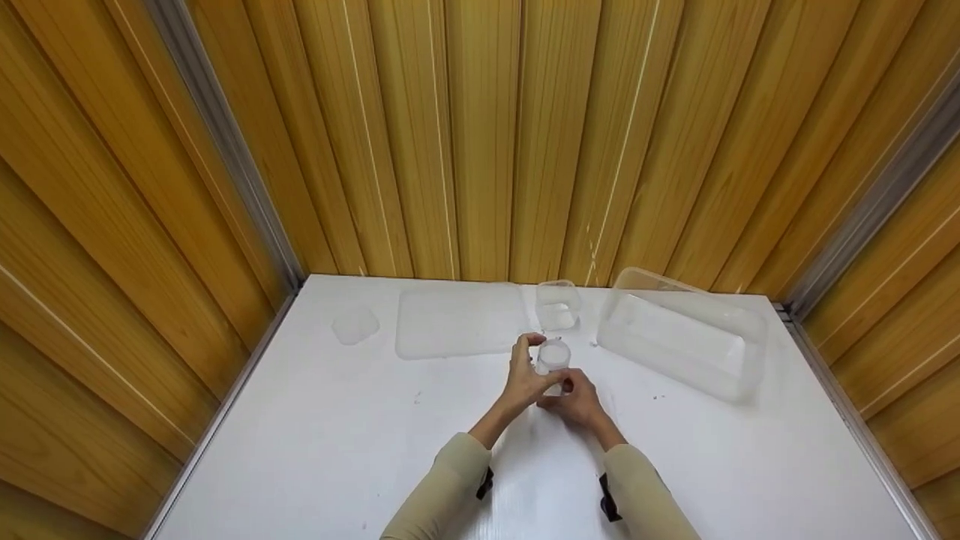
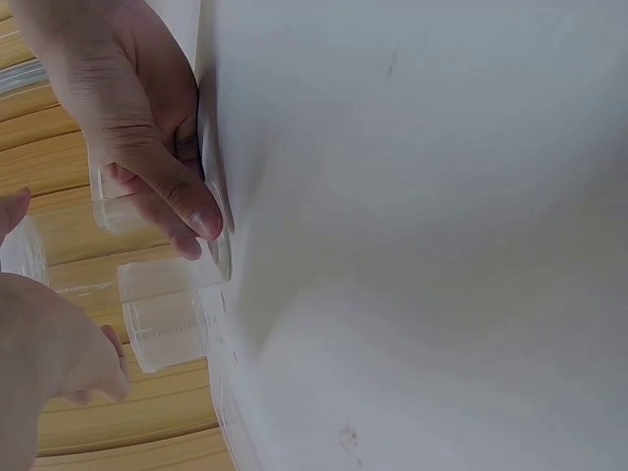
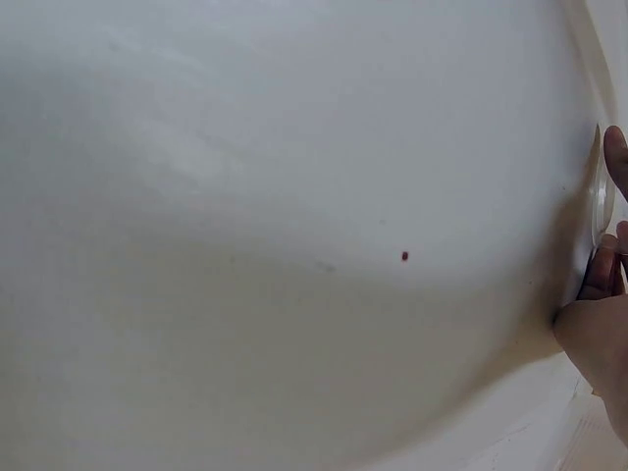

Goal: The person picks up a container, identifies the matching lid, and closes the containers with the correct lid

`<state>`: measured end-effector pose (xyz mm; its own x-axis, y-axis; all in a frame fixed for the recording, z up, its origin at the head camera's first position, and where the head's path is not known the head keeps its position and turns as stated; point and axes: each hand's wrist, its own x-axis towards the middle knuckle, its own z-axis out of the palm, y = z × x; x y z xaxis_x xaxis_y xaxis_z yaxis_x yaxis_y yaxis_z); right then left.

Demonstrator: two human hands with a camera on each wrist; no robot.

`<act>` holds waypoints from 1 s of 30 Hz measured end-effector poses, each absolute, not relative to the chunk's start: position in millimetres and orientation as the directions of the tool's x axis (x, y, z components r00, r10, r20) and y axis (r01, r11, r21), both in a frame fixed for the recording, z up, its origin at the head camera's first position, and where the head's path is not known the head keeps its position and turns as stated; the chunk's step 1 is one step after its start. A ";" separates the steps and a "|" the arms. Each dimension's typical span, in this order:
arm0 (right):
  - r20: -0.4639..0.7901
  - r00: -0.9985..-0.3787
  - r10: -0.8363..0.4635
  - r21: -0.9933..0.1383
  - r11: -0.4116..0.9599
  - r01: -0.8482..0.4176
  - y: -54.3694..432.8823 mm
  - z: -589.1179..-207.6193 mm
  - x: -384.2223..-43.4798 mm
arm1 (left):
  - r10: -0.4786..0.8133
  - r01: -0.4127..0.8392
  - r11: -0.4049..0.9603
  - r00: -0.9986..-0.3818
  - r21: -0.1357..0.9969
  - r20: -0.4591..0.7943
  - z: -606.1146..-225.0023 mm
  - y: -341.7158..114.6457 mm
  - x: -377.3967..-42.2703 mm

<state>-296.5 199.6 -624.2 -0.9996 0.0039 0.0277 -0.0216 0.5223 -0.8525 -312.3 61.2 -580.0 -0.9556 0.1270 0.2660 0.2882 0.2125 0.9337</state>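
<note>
A clear round plastic cup [image 1: 554, 352] stands upright near the middle of the white table, between both hands. My left hand [image 1: 523, 382] grips its upper part, fingers curved round the far side and thumb across the near side. Lower down, my right hand [image 1: 577, 401] pinches the cup close to its base. The left wrist view shows the right thumb [image 2: 196, 216] pressed on a flat round edge [image 2: 225, 257] at the cup's foot, right by the tabletop. Only the cup's lower edge [image 3: 600, 201] and parts of the hands appear in the right wrist view.
Just behind the cup is a small clear square container [image 1: 559, 307]. A large clear bin [image 1: 679, 337] sits at the back right. A flat translucent rectangular lid [image 1: 461, 322] and a small lid [image 1: 355, 326] lie at the back left. Wood-patterned walls [image 1: 480, 142] border the table.
</note>
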 end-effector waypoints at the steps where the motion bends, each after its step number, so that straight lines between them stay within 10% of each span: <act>1: 0.029 -1.000 0.002 -0.852 0.523 -0.024 199.7 -624.5 -296.6 | 0.126 0.297 0.208 -0.953 0.932 0.275 -580.8 61.2 -312.4; 30: 0.084 -0.996 -0.002 -0.854 0.515 -0.073 199.4 -626.3 -296.0 | 0.152 0.309 0.272 -0.949 0.911 0.277 -576.4 55.9 -313.8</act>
<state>-296.0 199.4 -626.3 -0.9965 -0.0022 0.0836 -0.0728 0.5151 -0.8540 -313.8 55.9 -576.4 -0.9488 0.1522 0.2767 0.3093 0.2720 0.9112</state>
